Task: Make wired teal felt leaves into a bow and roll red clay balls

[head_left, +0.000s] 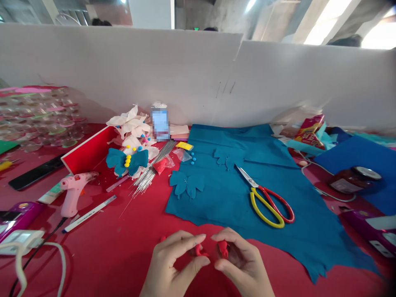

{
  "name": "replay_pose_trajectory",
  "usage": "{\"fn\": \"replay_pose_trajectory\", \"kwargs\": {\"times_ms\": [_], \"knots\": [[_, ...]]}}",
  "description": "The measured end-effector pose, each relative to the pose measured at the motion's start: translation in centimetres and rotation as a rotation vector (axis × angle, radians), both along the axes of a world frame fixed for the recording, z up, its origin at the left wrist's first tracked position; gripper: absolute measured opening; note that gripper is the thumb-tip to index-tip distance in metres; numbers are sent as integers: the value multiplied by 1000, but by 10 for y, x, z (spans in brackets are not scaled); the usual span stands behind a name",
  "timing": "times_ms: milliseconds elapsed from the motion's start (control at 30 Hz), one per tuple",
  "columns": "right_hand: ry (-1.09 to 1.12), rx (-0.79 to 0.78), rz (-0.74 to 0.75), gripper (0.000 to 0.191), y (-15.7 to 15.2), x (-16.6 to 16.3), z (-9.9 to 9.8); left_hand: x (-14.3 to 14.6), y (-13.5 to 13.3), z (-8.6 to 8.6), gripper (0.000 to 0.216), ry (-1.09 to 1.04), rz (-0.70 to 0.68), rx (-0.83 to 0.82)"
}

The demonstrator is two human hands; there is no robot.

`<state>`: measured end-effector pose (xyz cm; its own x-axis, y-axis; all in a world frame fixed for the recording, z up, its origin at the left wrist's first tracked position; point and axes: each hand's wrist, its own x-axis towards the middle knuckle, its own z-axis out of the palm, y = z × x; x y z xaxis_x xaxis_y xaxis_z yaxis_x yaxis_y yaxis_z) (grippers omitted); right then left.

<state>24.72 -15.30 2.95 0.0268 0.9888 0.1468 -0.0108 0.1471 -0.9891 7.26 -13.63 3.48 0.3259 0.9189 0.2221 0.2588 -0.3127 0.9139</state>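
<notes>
Low in the middle of the view, my left hand (177, 264) pinches a small piece of red modelling clay (199, 250) between thumb and fingers. A little apart from it, my right hand (243, 262) grips another red clay piece (223, 249). A bit of red also shows behind my left knuckles. Beyond the hands lies a teal cloth (222, 198) with a cut teal fabric shape (187, 183) on its left part. Scissors (266, 198) with one yellow and one red handle rest partly open on the cloth.
To the left are a pink glue gun (74, 192), a white pen (89, 213), thin metal wires (151, 171) and a teal butterfly-like fabric piece (116, 161) with yellow balls. A phone (160, 123) leans near the white partition (123, 66). A dark jar (354, 179) lies right.
</notes>
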Motion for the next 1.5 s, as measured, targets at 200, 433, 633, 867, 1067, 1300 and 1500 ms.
{"fn": "replay_pose_trajectory", "kwargs": {"times_ms": [200,433,633,867,1067,1300,1500], "knots": [[-85,-110,26,20,-2,1,-4,-1,-2,-4,28,-23,-30,-84],[-186,-116,-38,21,-6,13,-6,0,-4,-2,28,-50,8,-165],[-451,-25,-195,26,-17,38,-16,20,-16,-20,28,359,-3,434],[-579,91,-232,17,-22,50,-30,59,-16,-54,21,644,221,890],[-640,145,-241,15,-25,53,-28,41,-17,-41,37,773,231,701],[-596,595,-83,21,-27,24,-6,29,-28,-9,37,15,-26,86],[-1035,615,62,42,-22,36,-10,-4,-22,-8,33,-164,309,-240]]}}
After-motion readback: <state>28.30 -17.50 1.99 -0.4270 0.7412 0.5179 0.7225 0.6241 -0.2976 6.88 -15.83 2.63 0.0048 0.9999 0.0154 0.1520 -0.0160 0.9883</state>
